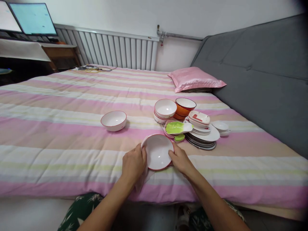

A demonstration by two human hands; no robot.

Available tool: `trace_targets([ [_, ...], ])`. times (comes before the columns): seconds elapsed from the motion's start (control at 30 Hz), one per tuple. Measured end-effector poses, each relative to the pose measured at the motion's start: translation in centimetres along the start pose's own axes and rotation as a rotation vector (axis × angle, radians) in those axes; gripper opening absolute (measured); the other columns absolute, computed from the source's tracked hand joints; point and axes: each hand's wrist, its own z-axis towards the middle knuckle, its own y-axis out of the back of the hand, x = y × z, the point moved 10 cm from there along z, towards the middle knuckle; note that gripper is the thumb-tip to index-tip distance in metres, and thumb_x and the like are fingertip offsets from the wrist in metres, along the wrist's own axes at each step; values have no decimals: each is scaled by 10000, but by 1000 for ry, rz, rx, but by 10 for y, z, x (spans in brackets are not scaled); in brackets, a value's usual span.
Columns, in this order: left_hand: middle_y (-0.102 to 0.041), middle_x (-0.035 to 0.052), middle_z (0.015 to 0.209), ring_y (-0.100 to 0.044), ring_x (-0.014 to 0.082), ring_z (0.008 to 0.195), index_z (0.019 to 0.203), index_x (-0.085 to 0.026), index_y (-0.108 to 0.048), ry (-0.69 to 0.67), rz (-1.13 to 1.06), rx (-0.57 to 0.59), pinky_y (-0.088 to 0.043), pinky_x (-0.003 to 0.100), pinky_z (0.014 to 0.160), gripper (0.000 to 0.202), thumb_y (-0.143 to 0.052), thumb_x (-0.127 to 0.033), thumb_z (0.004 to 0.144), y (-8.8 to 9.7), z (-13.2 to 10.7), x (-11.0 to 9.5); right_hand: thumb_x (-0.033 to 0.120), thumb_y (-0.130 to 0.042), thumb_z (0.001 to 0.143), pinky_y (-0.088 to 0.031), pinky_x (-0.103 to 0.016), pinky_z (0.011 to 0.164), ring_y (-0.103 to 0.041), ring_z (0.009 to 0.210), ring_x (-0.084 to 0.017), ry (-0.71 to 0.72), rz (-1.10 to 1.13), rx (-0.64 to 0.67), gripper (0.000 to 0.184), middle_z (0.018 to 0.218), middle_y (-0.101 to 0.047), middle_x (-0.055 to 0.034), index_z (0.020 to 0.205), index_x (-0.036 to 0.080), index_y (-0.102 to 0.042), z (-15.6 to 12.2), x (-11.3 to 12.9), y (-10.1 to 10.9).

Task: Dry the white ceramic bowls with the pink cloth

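Note:
A white bowl with a red rim (157,153) is tilted towards me between my two hands, near the bed's front edge. My left hand (135,160) is closed on its left side with a pale cloth (141,183) pressed against the bowl. At the right rim, my right hand (180,157) grips with the thumb inside and the fingers hidden behind. Another red-rimmed bowl (114,121) sits upright to the left. Beyond my hands is a stack of similar white bowls (165,109), beside orange bowls (183,110) with white insides.
Right of the bowl, a green leaf-shaped dish (175,128) tops pink ones. Stacked plates (211,134) carry small rectangular dishes (199,118), with small white dishes (220,126) alongside. A pink pillow (196,78) lies by the grey headboard (260,61). Cables (95,68) lie at the bed's far edge.

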Motion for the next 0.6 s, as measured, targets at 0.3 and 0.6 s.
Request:
trace_targets([
  [0.3, -714, 111, 803, -669, 249, 719, 1008, -147, -614, 12, -59, -35, -360, 300, 600, 303, -349, -265, 921, 4, 2, 3, 225, -378, 792, -462, -303, 720, -619, 785, -216, -29, 59, -102, 306, 851, -676, -74, 1025, 169, -567, -4, 0, 1],
  [0.6, -703, 104, 747, -654, 235, 679, 919, -146, -641, 32, -223, -77, -306, 294, 584, 290, -367, -242, 913, 7, 2, 9, 238, -379, 799, -500, -327, 699, -617, 771, -216, 42, 203, -229, 373, 862, -675, -57, 1121, 202, -562, -3, -8, -4],
])
